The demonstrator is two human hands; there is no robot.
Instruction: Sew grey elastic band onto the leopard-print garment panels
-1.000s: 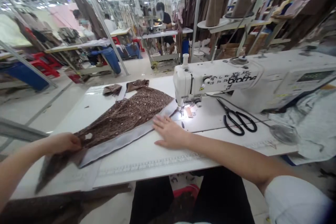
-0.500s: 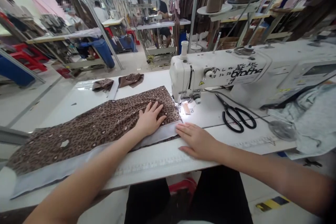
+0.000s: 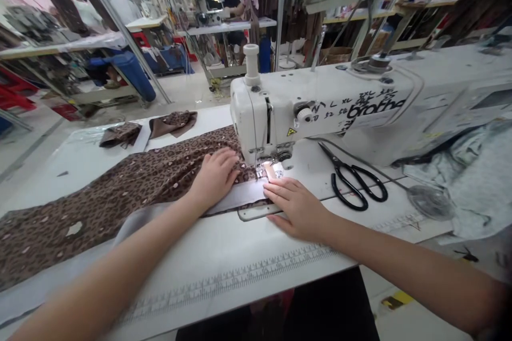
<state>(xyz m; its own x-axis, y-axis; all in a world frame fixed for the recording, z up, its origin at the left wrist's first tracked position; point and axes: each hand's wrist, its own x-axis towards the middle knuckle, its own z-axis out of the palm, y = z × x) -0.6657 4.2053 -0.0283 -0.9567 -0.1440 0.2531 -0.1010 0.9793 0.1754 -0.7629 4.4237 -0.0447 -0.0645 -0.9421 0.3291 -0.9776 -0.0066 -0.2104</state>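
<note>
A brown leopard-print fabric (image 3: 120, 181) lies across the table, its right end under the needle area of a white sewing machine (image 3: 268, 117). Along its near edge runs a pale grey-white strip (image 3: 240, 196). My left hand (image 3: 214, 178) rests flat on the print, left of the presser foot, fingers spread a little. Just right of and below the foot, my right hand (image 3: 294, 208) lies with fingers outstretched, its fingertips on the strip's right end. The lit needle area shows a small tan piece (image 3: 269, 171) beside the foot.
Black-handled scissors (image 3: 354, 176) lie right of my right hand. Two folded leopard pieces (image 3: 172, 123) sit at the back left. Pale cloth (image 3: 476, 181) is bunched at the right. A printed ruler (image 3: 240, 277) runs along the front edge. Behind, people sit at other machines.
The view has shifted closer to the machine. The fabric's right end now reaches under the needle area, and my left hand has moved with it; my right hand remains beside the strip.
</note>
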